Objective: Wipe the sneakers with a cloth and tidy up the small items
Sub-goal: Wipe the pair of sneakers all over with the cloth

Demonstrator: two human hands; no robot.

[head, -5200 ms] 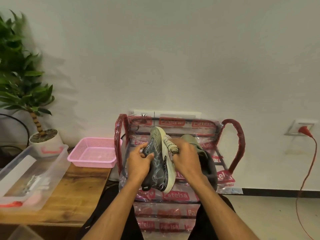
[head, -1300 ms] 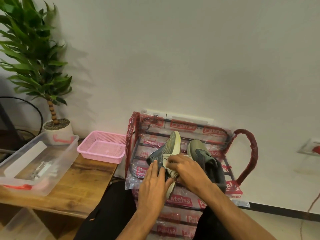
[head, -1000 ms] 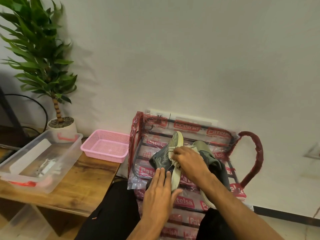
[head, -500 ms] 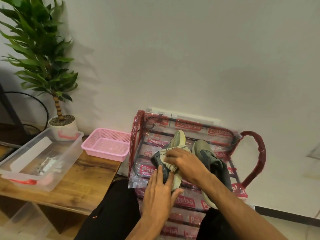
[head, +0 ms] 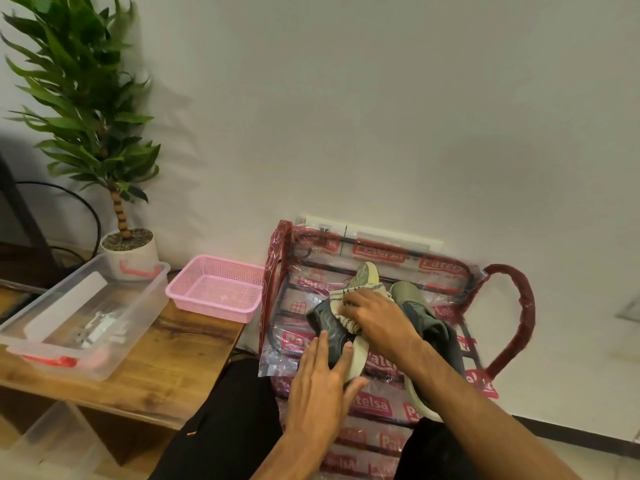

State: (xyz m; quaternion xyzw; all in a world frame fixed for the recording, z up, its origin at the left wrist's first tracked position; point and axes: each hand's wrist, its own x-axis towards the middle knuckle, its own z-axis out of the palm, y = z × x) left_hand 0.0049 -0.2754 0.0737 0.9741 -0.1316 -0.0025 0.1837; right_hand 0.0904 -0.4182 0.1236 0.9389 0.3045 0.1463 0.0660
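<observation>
Pressing a cream cloth [head: 341,306] with dark stitching against a dark grey sneaker [head: 329,329], the person's right hand [head: 375,318] is curling its fingers over the fabric and bunching it on the shoe's upper beside the pale sole. The left hand [head: 320,382] is lying with straight fingers flat on the near end of the same sneaker, its thumb spread by the sole's edge. This sneaker is tilting on its side on a plastic-wrapped rack [head: 519,306] with red labels. It is lying just beside the second, olive sneaker [head: 420,313], which the right forearm is partly hiding. To the left, a wooden worktop [head: 166,358] is carrying a pink mesh basket [head: 218,289] and a clear plastic bin [head: 145,289] holding small pale items too blurred to name. A potted plant [head: 86,98] is standing behind the bin.
</observation>
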